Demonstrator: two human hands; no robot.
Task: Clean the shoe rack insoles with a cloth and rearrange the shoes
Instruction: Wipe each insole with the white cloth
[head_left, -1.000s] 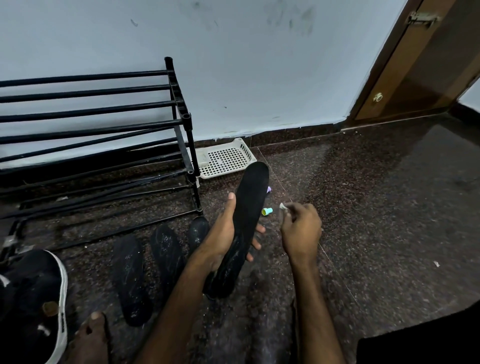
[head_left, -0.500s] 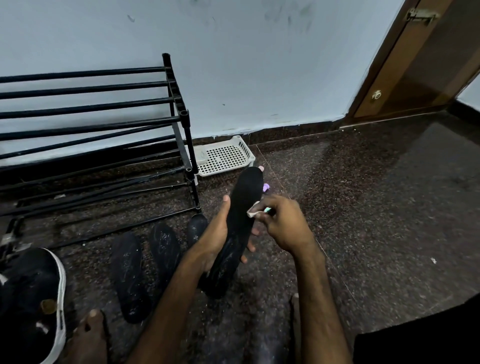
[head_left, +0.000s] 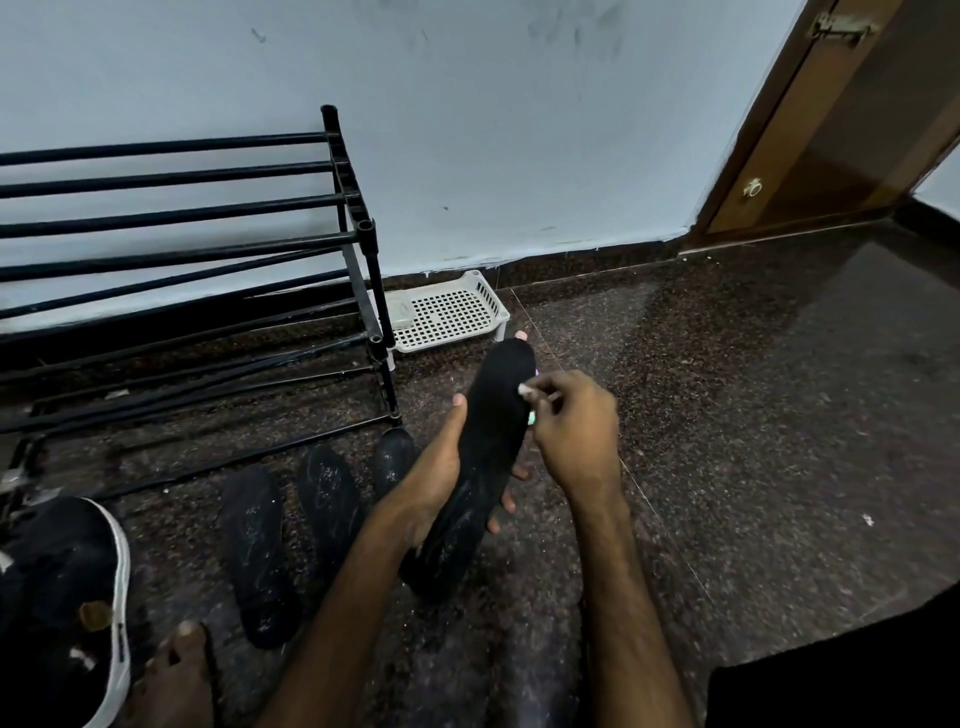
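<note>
1. Nearby, at the bottom left, we see a bare foot (head_left: 176, 670) on the dark speckled floor (head_left: 753, 441), just beside a black shoe (head_left: 62, 597) with a white sole rim.
2. A little further off, three black insoles lie flat on the floor, side by side in front of the rack: the left insole (head_left: 257, 556), the middle insole (head_left: 330, 499) and the right insole (head_left: 393, 454), which is partly hidden behind the left wrist.
3. The left grip (head_left: 436, 483) holds a fourth, the held insole (head_left: 483, 457), tilted up off the floor with its toe end pointing away. The thumb lies along its left edge, and the fingertips curl out past its right edge.
4. The right grip (head_left: 571, 431) pinches a small white cloth (head_left: 524, 389) at the right edge of the held insole, near its far end.
5. A small mint bit (head_left: 532, 417) peeks out between the held insole and the right grip; we cannot tell what it is.
6. Beyond, the black shoe rack (head_left: 182, 249) of bars stands along the pale wall (head_left: 519, 130).
7. A white perforated tray (head_left: 447, 312) sits on the floor just beside the rack's right posts.
8. Farthest right is a brown door (head_left: 841, 156).
</note>
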